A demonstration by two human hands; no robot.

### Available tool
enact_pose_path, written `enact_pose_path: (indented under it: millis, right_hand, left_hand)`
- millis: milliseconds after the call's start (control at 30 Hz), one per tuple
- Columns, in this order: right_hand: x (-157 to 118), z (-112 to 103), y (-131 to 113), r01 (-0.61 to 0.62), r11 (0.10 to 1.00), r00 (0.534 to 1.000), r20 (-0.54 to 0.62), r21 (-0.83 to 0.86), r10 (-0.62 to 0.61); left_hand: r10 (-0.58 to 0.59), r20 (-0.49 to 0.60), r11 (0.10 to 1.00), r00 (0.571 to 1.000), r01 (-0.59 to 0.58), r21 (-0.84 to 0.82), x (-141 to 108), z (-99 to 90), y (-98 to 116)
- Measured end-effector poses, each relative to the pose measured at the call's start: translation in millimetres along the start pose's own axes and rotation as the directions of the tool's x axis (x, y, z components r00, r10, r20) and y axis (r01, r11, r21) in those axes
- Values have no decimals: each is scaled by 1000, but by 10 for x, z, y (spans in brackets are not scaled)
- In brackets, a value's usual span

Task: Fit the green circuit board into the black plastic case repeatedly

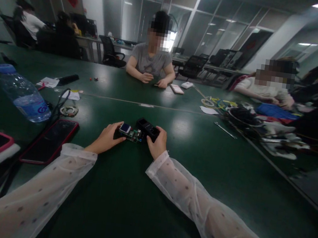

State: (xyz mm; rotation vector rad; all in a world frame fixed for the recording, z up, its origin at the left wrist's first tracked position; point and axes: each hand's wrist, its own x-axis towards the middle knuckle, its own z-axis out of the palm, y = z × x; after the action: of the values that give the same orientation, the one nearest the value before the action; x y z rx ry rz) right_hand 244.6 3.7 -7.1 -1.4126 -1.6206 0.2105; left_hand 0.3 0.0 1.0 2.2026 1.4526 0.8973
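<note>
Circuit board (134,135): pinched in left hand (107,139); black case (146,127) gripped in right hand (159,144), well short of far edge of desk (112,199). Possible component damage from knocking against case.

In my left fingers (119,140) I hold a green circuit board (134,135), a small screen (125,128) at its left end, bare components (138,132) at its right. My right fingers (150,143) grip a black box-shaped piece (146,127), slanted just beside it.
</note>
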Motion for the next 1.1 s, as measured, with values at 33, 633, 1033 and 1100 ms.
enact_pose_path:
  millis: [33, 633, 1033, 1100]
  right_hand:
    - [-1, -5, -10, 0, 1000, 1000, 0, -9, 0]
    - [4, 1, 22, -21, 995, 999, 44, 98, 17]
    - [8, 16, -22, 11, 998, 1000, 29, 59, -13]
    - [5, 10, -29, 17, 999, 1000, 16, 43, -18]
  left_hand:
    - [-1, 3, 1000, 1000, 1, -1, -1, 0, 0]
    - [-11, 17, 1000, 1000, 11, -4, -19, -30, 41]
    - [8, 0, 1000, 1000, -8, 3, -2, -7, 5]
    - [5, 5, 1000, 1000, -5, 2, -4, -4, -1]
